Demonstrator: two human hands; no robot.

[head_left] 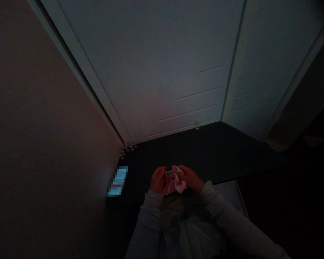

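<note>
Pale sleeves [232,214] reach up from the bottom edge, nearest the camera, either side of light clothing [189,230] over the person's body, and the two hands meet just below the middle of the view, at six o'clock. Between them is a crumpled pink and white cloth [172,185], in front of the body at the near side of a dark tabletop [205,151]. At the cloth's two o'clock, the right hand [191,177] has its fingers closed on the fabric, gripping it by the upper edge. At its nine o'clock, the left hand [157,180] curls its fingers against the cloth; whether they pinch it, I cannot tell in this dim light. A thin white strand [168,172] shows in the gap between the hands, too small to make out fully. Well apart at nine o'clock from the cloth, a lit, pixelated oblong [118,181] glows blue beside the brown wall [56,144]. Toward ten o'clock, small shiny pieces [128,146] cluster in the tabletop's corner, and at one o'clock another small ornament [197,126] is at the foot of a white panel [156,57] bearing ridged hearts [164,93] and straight grooves.
</note>
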